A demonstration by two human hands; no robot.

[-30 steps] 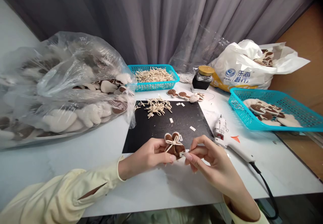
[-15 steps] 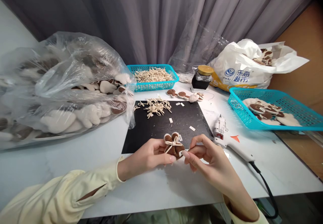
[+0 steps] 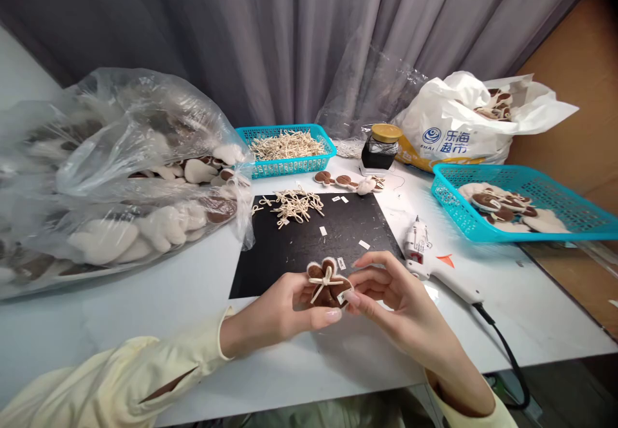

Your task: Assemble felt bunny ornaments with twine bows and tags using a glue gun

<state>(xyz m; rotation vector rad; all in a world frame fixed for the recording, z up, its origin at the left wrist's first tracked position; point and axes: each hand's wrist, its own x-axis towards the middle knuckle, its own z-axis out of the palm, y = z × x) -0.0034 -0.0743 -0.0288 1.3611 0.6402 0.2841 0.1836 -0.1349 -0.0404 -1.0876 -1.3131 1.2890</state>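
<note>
My left hand [image 3: 284,309] holds a small brown plush piece [image 3: 326,281] with a cream bow tied on its front, just above the near edge of the black mat [image 3: 309,238]. My right hand [image 3: 391,299] is closed in a pinch on a tiny white label [image 3: 346,297] at the piece's lower right edge. A white glue gun [image 3: 434,264] lies on the table just right of my right hand, its cord running off the front edge.
A big clear bag of plush pieces [image 3: 111,177] fills the left. A teal basket of cream bows [image 3: 287,148] sits at the back, loose bows [image 3: 292,204] on the mat. A dark jar [image 3: 379,148], a white bag [image 3: 463,125] and a teal basket of plush pieces [image 3: 516,203] stand right.
Both hands have dropped slightly toward me with the plush piece. The right fingertips have closed in on the label at its edge. The view has shifted a little.
</note>
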